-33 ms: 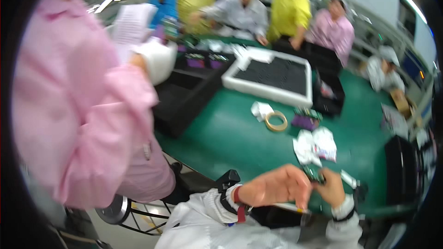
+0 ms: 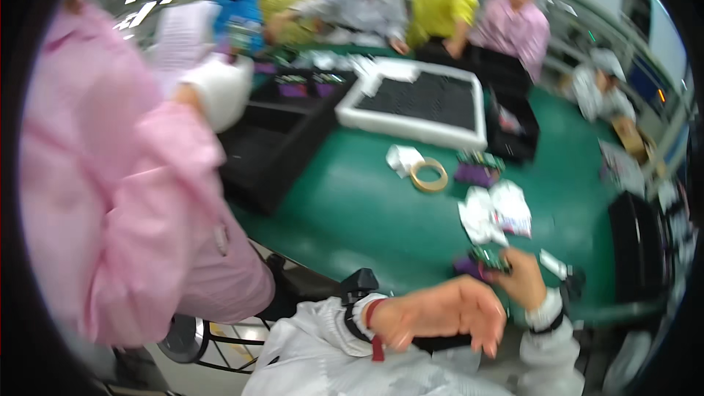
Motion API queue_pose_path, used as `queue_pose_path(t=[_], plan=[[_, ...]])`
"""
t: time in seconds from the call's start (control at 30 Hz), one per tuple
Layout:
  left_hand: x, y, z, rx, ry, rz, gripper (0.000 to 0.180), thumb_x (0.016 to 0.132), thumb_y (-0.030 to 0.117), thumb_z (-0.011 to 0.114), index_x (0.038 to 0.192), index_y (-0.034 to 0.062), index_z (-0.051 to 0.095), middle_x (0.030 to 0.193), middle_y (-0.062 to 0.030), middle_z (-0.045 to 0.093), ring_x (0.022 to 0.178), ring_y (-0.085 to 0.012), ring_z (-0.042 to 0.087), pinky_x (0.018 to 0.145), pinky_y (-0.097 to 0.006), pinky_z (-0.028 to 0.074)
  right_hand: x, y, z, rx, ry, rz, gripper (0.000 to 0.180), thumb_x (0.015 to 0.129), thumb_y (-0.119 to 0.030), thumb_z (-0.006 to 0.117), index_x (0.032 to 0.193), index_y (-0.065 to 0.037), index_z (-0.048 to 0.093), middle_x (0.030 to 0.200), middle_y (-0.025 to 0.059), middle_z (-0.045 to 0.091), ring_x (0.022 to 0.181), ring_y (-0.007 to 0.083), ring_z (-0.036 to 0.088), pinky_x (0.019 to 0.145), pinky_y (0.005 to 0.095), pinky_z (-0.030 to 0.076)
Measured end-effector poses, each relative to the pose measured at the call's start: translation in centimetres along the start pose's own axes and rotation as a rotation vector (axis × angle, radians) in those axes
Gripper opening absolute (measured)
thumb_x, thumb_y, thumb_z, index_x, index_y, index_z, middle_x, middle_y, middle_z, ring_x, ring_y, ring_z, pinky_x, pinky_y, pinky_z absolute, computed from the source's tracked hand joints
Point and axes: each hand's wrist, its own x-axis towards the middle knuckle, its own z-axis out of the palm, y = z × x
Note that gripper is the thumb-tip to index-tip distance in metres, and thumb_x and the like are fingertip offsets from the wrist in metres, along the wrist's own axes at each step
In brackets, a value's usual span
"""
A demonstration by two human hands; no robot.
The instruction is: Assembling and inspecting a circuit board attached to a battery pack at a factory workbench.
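Note:
In my right hand is a small green circuit board with a purple block under it, gripped at its right end just over the near edge of the table. My left hand hangs in front of it, palm turned inward and fingers loosely bent, with nothing in it. A gap separates this hand from the board. Just beyond the held board lie crumpled white wrappers. Farther off, another green board on a purple block rests beside a roll of tan tape and a crumpled white paper.
A white foam tray with a dark inside sits mid-table, with black boxes around it. At left stands a person in pink, a white-gloved hand near papers. More people line the far side. A black case stands at right.
My left hand has moved down and away from the board, so the purple block now shows. The right hand still holds the board. The whole view has shifted slightly.

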Motion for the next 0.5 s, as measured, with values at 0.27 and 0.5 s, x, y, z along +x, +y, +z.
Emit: queue_pose_path(t=[0.27, 0.5], plan=[[-1.6, -6.2, 5.2, -0.534, 0.025, 0.364, 0.112, 0.075, 0.06, 0.078, 0.151, 0.0072, 0.015, 0.135, -0.0391, 0.029, 0.131, -0.0508, 0.036, 0.096, -0.051, 0.049, 3.4, 0.3, 0.2, -0.234, -0.18, 0.064, 0.044, 0.07, -0.012, 0.081, 0.108, -0.006, 0.061, 0.094, 0.017, 0.065, 0.091, 0.0388, 0.061, 0.079, 0.0469, 0.049], [0.0, -7.8, 6.3, -0.65, 0.262, 0.344, 0.109, 0.078, 0.062, 0.074, 0.148, -0.0004, 0.019, 0.133, -0.0385, 0.031, 0.126, -0.0489, 0.039, 0.087, -0.052, 0.051, 1.3, -1.0, -1.3, -0.13, -0.121, 0.033, 0.071, 0.066, -0.015, 0.085, 0.129, -0.005, 0.054, 0.128, 0.014, 0.059, 0.117, 0.0342, 0.054, 0.097, 0.0411, 0.046]])
